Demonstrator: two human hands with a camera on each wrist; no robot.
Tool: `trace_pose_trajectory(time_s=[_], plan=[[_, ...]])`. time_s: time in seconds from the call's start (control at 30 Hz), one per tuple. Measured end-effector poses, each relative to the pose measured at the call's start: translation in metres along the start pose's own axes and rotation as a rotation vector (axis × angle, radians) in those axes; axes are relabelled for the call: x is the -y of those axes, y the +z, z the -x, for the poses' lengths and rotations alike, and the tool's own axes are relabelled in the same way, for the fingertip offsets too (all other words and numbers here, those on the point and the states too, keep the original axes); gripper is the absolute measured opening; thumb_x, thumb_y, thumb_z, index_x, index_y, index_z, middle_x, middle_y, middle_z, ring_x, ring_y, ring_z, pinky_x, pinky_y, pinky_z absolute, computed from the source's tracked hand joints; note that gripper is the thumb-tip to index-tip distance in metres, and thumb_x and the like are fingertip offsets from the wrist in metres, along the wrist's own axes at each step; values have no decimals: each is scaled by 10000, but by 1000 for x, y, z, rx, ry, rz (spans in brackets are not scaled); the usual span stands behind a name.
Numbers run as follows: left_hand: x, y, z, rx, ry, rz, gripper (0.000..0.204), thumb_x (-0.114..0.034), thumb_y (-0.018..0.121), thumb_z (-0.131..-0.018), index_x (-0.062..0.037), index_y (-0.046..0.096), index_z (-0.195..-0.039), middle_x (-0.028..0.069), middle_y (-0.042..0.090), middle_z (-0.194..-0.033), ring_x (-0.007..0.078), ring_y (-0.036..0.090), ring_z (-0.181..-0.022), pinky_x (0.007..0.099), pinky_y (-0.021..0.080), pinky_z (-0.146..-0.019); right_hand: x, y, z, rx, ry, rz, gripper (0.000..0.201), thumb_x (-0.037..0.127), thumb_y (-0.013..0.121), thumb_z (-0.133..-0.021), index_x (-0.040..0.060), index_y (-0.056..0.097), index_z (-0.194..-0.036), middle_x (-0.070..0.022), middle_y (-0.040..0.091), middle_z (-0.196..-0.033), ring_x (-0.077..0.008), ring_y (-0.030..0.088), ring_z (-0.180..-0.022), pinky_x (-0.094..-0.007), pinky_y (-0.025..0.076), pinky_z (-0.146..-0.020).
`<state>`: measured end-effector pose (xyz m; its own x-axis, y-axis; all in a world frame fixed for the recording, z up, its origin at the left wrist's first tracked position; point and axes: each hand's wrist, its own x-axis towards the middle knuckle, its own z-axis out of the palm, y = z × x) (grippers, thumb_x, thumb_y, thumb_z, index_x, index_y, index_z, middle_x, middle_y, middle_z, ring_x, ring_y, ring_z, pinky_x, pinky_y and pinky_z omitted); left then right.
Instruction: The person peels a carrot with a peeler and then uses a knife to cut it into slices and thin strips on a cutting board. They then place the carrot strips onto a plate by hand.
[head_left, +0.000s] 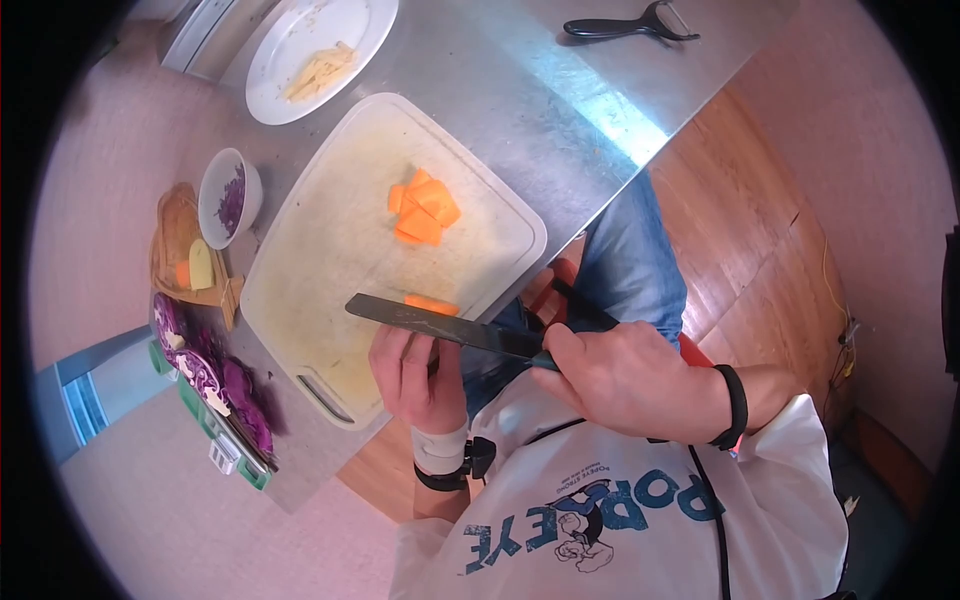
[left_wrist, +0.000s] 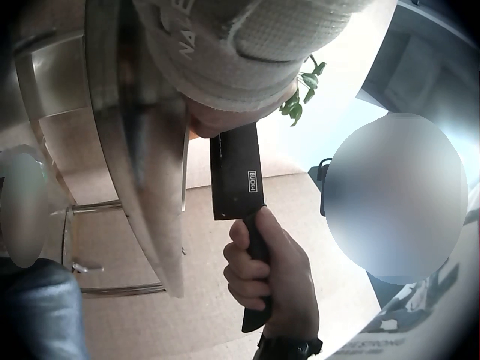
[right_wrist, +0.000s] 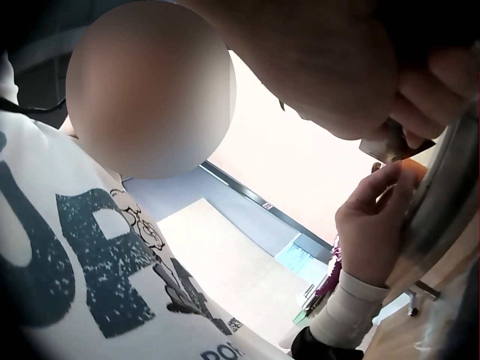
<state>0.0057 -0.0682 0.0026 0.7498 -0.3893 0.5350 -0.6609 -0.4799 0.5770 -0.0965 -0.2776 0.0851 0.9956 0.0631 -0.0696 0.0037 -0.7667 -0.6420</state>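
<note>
My right hand (head_left: 640, 380) grips the dark handle of a black-bladed cleaver (head_left: 420, 322), its fingers wrapped round it in the left wrist view. The blade's broad side shows in the left wrist view, with a small white label. Beside the blade, the bent fingers of my left hand (head_left: 415, 380) hold a carrot piece (head_left: 432, 303) on the white cutting board (head_left: 330, 240). From the right wrist view, those fingertips meet the orange carrot (right_wrist: 413, 171). Part of the carrot is hidden behind the blade. A small pile of flat carrot slices (head_left: 425, 208) lies farther up the board.
A white plate (head_left: 268, 85) holds pale strips. Left of the board stand a white bowl (head_left: 210, 205) of shredded purple cabbage and a wooden tray (head_left: 170, 225) with vegetable pieces. Cut purple cabbage (head_left: 240, 395) lies nearby. A black peeler (head_left: 610, 28) rests near the far edge.
</note>
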Motion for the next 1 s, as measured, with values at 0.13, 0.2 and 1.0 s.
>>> trace_pose_trajectory(time_s=[0.13,0.2,1.0], plan=[[1,0,0,3,13,-1,458,189,814,-731,7,752,-1146,113,679,-1284,297,668,-1167,372,549,-976,-2,-7,-4,32,5,-25,349,303,701,-1007,15,556,-874,-109,568,-503,-307,639,-445,-389,523,-434],[1,0,0,0,17,0,453,195,807,-736,10,750,-1146,115,679,-1286,297,670,-1164,369,551,-970,-1,-12,-6,59,17,-34,348,300,696,-1011,12,555,-876,-110,566,-502,-310,639,-445,-395,524,-435],[0,-1,-3,3,-1,-5,429,147,846,-738,-16,746,-1123,110,691,-1208,362,673,-1152,432,564,-971,0,-24,-14,184,51,-83,322,256,659,-1034,-6,530,-898,-132,561,-521,-351,647,-483,-434,533,-462]])
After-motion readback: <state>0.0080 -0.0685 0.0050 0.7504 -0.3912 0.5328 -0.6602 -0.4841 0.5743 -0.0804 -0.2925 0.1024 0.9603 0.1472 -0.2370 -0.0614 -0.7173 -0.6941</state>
